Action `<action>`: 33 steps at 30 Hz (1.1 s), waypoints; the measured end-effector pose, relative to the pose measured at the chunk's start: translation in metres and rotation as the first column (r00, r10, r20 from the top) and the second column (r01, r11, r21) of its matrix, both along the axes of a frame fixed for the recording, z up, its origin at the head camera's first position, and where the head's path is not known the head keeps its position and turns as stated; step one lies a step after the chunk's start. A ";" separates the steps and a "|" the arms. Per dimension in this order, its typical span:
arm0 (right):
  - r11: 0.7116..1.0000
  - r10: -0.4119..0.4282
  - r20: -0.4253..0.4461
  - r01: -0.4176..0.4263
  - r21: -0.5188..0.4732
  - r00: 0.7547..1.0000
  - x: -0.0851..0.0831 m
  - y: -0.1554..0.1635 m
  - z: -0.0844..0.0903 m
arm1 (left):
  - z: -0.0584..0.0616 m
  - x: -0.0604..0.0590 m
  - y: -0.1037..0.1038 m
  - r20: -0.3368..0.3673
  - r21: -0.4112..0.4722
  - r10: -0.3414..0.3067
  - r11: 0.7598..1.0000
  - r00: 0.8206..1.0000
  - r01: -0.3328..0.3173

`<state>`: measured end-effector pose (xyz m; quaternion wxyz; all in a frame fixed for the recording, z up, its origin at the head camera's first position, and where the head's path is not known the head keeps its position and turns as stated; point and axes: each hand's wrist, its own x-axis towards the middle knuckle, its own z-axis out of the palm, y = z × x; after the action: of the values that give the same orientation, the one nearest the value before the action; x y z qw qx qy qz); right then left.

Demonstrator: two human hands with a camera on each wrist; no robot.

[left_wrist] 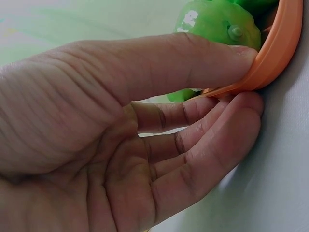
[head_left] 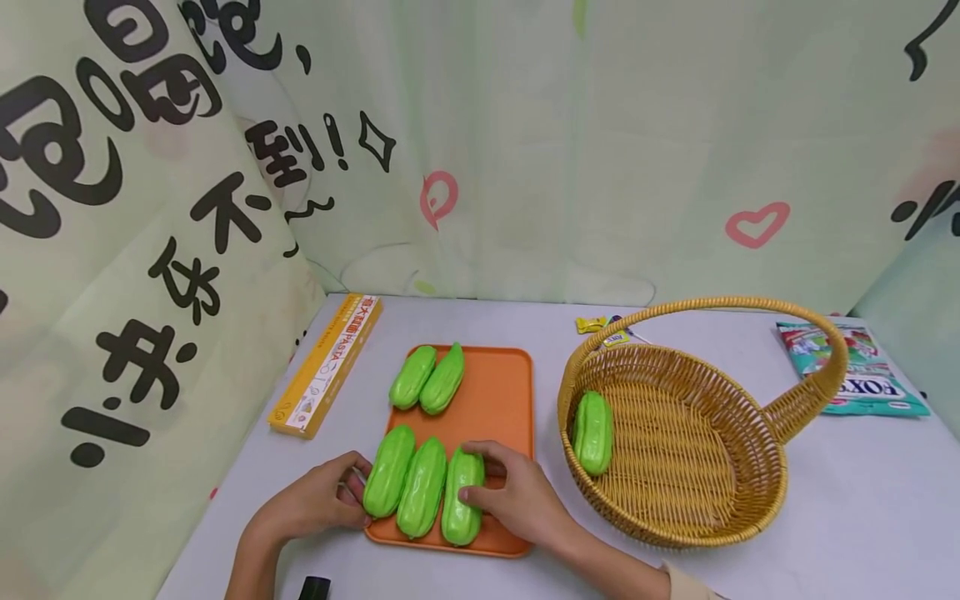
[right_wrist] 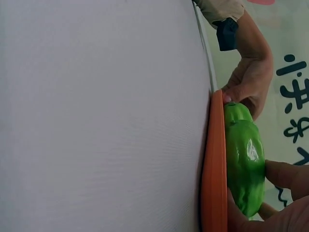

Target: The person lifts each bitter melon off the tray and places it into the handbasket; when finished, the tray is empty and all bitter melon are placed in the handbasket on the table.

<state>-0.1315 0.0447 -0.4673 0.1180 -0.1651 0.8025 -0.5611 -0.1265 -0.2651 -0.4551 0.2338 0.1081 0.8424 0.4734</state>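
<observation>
White table: five green gourds on orange tray, one in wicker basket.

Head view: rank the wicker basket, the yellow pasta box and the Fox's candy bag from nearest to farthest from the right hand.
From the right hand, which grips a green gourd on the tray:
1. Wicker basket, just to its right.
2. Yellow pasta box, up and left, past the tray.
3. Fox's candy bag, far right, behind the basket handle.

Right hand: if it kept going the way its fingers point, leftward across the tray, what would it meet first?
The right hand already grips the rightmost green gourd; straight on, the middle gourd beside it probably comes first.
</observation>
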 end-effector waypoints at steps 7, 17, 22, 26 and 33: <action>0.999 -0.013 0.060 0.015 -0.031 0.998 0.006 0.018 0.015 | -0.002 -0.001 0.000 0.000 -0.019 -0.009 1.000 1.000 0.009; 0.983 0.002 0.116 0.019 -0.181 0.993 0.027 0.071 0.072 | -0.001 0.000 0.000 -0.026 -0.032 -0.006 0.999 1.000 0.005; 0.987 -0.052 0.077 0.063 -0.145 0.996 0.035 0.104 0.095 | -0.002 -0.002 -0.001 -0.029 -0.044 -0.010 0.999 1.000 0.009; 0.993 -0.083 -0.017 0.081 -0.086 0.996 0.035 0.131 0.104 | -0.001 -0.002 -0.001 -0.024 -0.052 -0.016 0.999 1.000 0.014; 0.994 -0.080 -0.130 0.089 0.065 0.988 0.018 0.173 0.106 | 0.001 -0.001 0.000 -0.013 -0.033 -0.024 0.999 1.000 0.024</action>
<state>-0.1140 0.2172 -0.3616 0.0484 -0.1620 0.8339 -0.5254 -0.1270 -0.2647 -0.4542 0.2354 0.1177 0.8502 0.4559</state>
